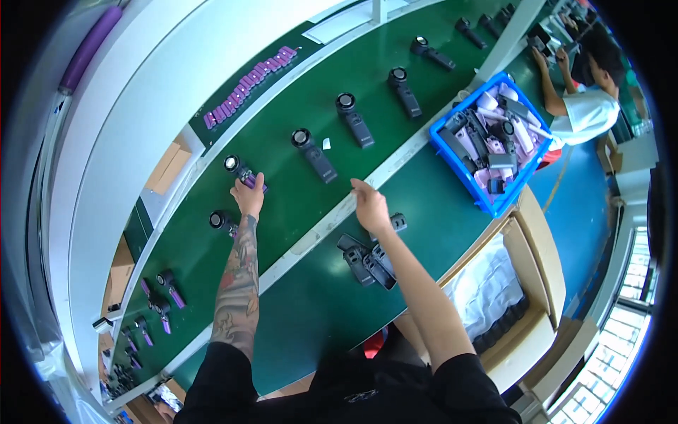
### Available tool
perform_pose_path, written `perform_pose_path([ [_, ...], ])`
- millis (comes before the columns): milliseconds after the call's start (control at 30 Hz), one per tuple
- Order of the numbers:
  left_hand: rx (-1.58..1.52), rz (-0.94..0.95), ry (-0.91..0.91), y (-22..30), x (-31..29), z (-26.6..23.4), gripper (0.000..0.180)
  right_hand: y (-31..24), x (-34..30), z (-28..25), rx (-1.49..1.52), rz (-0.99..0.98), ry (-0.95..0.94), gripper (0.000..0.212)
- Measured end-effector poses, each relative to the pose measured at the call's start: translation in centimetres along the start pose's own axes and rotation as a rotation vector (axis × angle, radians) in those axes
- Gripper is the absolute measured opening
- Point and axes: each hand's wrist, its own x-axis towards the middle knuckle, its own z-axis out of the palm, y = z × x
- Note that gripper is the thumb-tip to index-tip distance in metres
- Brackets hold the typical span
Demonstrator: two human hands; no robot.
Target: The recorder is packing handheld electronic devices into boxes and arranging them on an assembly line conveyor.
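Observation:
My left hand (pixel 248 195), on a tattooed arm, is closed around the handle of a dark handheld device (pixel 233 163) with a round head and purple showing along its handle. A similar round-headed device (pixel 219 220) lies just nearer, partly behind my left forearm. My right hand (pixel 371 206) hovers by the pale rail (pixel 318 233), its fingers curled together; whatever they may hold is hidden. Beyond it lies a closed dark device (pixel 315 155) on the green belt (pixel 282 205). Several dark shell pieces (pixel 364 263) sit in a pile on the green bench, beside my right forearm.
A blue crate (pixel 462 180) full of purple and dark parts stands at the right. Below it is an open carton (pixel 540 311) with a white plastic liner. Purple pieces (pixel 247 86) stand in a row at the far side. A co-worker (pixel 586 106) sits at the upper right.

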Motion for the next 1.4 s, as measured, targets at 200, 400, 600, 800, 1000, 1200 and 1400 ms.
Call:
perform_pose_path([
  [200, -0.437, -0.219, -0.357, 3.6, -0.4, -1.0, 0.031, 3.0, -3.8, -10.6, -0.894, -0.64, -0.041, 0.031],
  [400, -1.226, -0.381, -0.588, 5.0, -10.0, -2.0, 0.032, 1.8, -5.4, -12.3, -1.099, -0.715, -0.152, 0.033],
  [600, -1.635, -0.362, -0.644, 7.0, -22.4, -5.6, 0.045, 0.4, -9.1, -11.9, -0.95, -0.373, -0.297, 0.034],
  [800, -1.685, -0.449, -0.594, 9.3, -28.5, -9.9, 0.033, 1.4, -9.6, -11.8, -0.989, -0.354, -0.064, 0.042],
  [1000, -1.553, -0.404, -0.577, 11.3, -31.6, -12.4, 0.034, 3.2, -10.1, -14.4, -0.882, -0.324, 0.137, 0.046],
  [1200, -1.657, -0.446, -0.48, 15.1, -33.5, -14.0, 0.036, -3.2, -15.7, -15.2, 0.185, 0.011, -0.136, 0.046],
  [1400, -1.818, -0.32, -0.561, 17.0, -34.8, -13.5, 0.037, -10.3, -22.6, -11.7, -0.079, -0.273, -0.296, 0.044],
])
